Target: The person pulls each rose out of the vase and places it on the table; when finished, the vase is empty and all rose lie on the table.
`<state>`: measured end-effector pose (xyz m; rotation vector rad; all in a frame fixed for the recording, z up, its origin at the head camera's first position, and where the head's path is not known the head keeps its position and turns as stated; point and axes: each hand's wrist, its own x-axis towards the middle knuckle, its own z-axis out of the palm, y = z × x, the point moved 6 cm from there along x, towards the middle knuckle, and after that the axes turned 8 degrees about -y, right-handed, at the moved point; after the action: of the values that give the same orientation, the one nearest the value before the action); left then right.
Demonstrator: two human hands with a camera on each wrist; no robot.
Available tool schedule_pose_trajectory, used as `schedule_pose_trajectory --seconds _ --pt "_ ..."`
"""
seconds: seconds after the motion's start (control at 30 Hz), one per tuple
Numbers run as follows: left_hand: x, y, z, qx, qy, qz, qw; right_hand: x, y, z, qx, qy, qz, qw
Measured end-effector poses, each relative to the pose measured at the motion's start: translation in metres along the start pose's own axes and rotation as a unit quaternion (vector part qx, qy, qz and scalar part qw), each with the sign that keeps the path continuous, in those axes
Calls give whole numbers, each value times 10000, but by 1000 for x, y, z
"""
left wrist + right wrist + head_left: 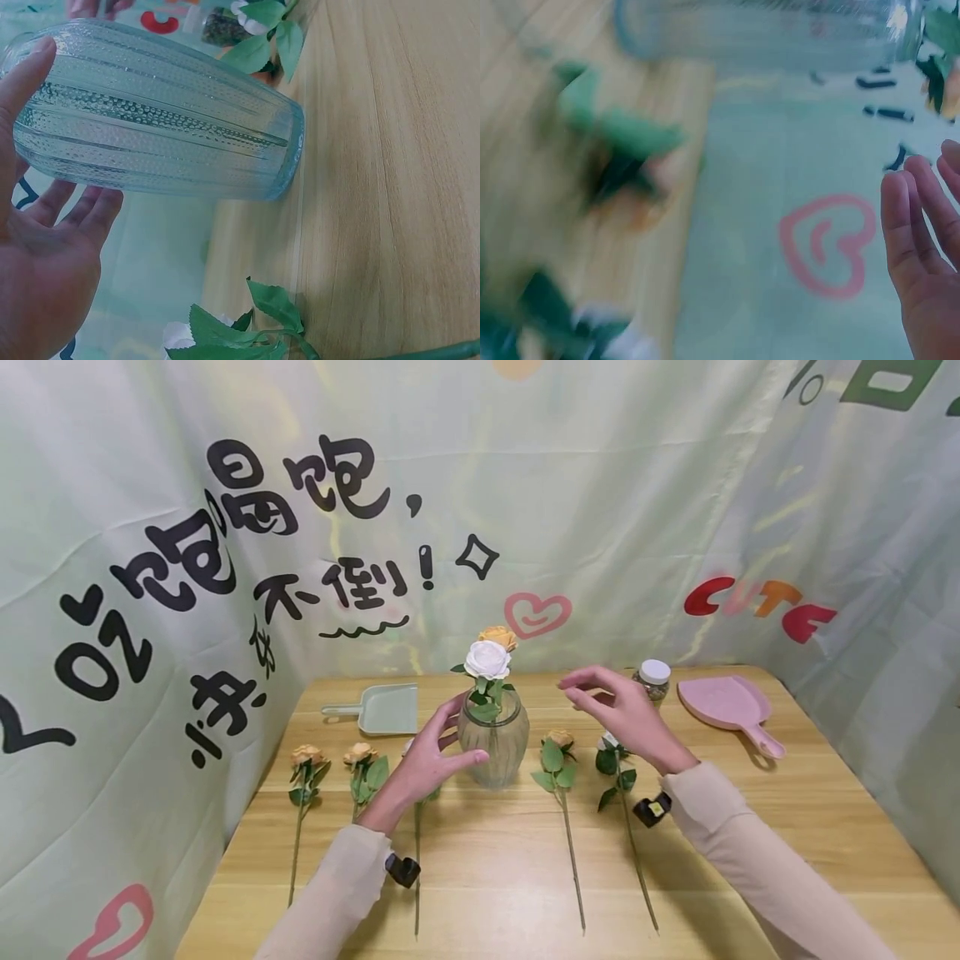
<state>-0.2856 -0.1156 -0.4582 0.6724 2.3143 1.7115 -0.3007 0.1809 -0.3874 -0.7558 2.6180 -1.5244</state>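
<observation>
A ribbed clear glass vase (506, 752) stands upright on the table, holding a white rose (487, 660) and an orange rose (499, 637). My left hand (427, 764) grips its left side, thumb across the front; the left wrist view shows the thumb and fingers of that hand (52, 262) around the vase (165, 112). My right hand (626, 710) is raised to the right of the vase, apart from it, with empty, loosely bent fingers. In the right wrist view this hand (930, 262) is away from the glass (765, 26).
Orange roses (306, 755) (362, 752) and a partly hidden stem (417, 877) lie left of the vase. Right of it lie an orange rose (558, 740) and a white rose (609, 741). Behind are a green dustpan (390, 708), a lidded jar (655, 673) and a pink dustpan (723, 700).
</observation>
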Motion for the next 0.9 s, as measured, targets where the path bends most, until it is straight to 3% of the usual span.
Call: schedule_pose_trajectory --seconds 0.13,0.23,0.37,0.53,0.67,0.9 --pt "0 0 1 21 -10 -34 10000 24 -17 19 452 -228 -251 9984" --pt "-1 0 1 6 4 -59 10000 38 -22 34 663 -489 -213 9964" --pt "-1 0 2 -18 -39 -54 10000 49 -26 52 949 -811 -158 9921" --pt "0 1 2 -42 -23 -132 9999 58 -33 68 1082 -1010 -430 9880" --pt "0 2 2 -47 -16 -156 9999 60 -37 71 1089 -911 -531 9885" --pt "-1 2 1 -42 37 -166 9998 59 -47 57 1173 -230 -641 9908"
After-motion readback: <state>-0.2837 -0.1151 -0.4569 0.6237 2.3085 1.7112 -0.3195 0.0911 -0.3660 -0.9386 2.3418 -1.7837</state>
